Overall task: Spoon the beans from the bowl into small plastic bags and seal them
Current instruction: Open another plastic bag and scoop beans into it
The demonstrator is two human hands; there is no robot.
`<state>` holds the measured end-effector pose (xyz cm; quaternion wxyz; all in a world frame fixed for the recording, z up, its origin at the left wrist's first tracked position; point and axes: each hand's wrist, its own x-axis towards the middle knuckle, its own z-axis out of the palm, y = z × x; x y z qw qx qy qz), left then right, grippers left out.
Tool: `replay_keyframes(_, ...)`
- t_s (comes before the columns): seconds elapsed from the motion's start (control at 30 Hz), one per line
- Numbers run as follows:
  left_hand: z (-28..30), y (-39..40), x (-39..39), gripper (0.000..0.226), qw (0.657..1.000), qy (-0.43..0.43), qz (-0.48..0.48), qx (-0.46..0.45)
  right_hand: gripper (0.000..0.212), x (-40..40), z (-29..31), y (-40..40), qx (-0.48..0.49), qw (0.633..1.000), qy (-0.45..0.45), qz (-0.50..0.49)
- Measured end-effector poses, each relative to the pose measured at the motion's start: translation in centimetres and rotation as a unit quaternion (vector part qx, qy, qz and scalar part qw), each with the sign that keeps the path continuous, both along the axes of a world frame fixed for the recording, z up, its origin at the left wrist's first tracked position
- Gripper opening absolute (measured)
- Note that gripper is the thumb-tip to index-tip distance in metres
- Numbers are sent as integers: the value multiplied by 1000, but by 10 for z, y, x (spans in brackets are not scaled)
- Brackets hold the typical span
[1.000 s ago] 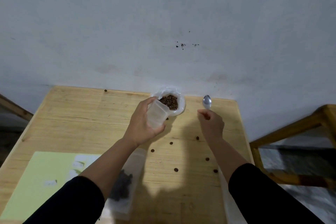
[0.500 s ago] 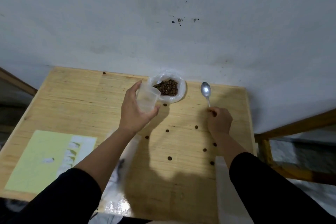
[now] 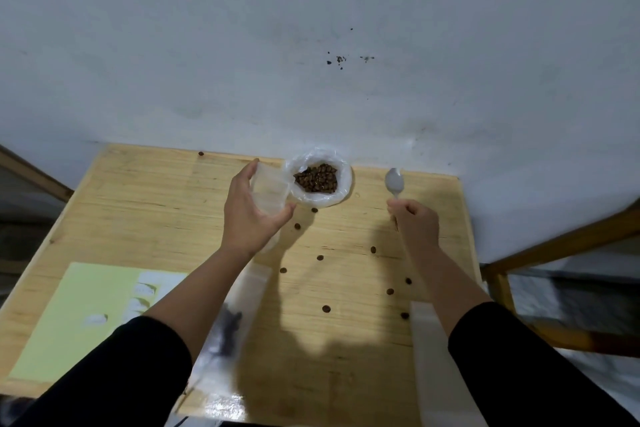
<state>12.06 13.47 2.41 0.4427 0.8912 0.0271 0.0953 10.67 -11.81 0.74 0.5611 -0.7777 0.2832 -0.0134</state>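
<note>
Plastic bag (image 3: 269, 191) in left hand (image 3: 250, 215), spoon (image 3: 394, 183) in right hand (image 3: 416, 226).

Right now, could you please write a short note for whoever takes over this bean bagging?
Left hand holds an empty small bag open beside the bowl.
Right hand grips the spoon by its handle, its tip on the table.
Bowl sits at the far edge, holding beans; loose beans lie scattered.
One bag with beans lies near.
Left: spoon beans in, seal.
</note>
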Motion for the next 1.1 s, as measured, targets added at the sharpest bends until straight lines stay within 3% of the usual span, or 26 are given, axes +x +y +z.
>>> replay_keyframes(0.1, 0, 8, 5, 91, 1000, 2, 0, -6, 8, 0, 27, 17, 62, 994, -53, 68)
replay_keyframes(0.23, -3, 19, 12, 93, 1000, 15, -13, -17, 34, 3, 46, 40, 23, 986, -94, 137)
replay_keyframes(0.33, -5, 23, 15, 92, 999, 18, -31, -19, 11, 9, 48, 56, -51, 987, -121, 96)
replay_keyframes(0.47, -10, 29, 20, 93, 998, 25, -58, -20, 20, 17, 41, 74, -37, 993, -108, 17)
replay_keyframes(0.63, -16, 37, 26, 95, 995, 50, -84, -23, 26, 29, 23, 84, -109, 993, -31, -34)
replay_keyframes(0.83, -19, 39, 33, 93, 990, 82, -95, -61, 24, 52, -6, 100, 44, 992, 4, -121)
replay_keyframes(1.0, -22, 38, 38, 92, 989, 83, -110, -48, 18, 61, -19, 105, 193, 961, 8, -199)
replay_keyframes(1.1, -22, 37, 41, 92, 988, 88, -122, -42, 21, 59, -16, 101, 236, 947, -5, -217)
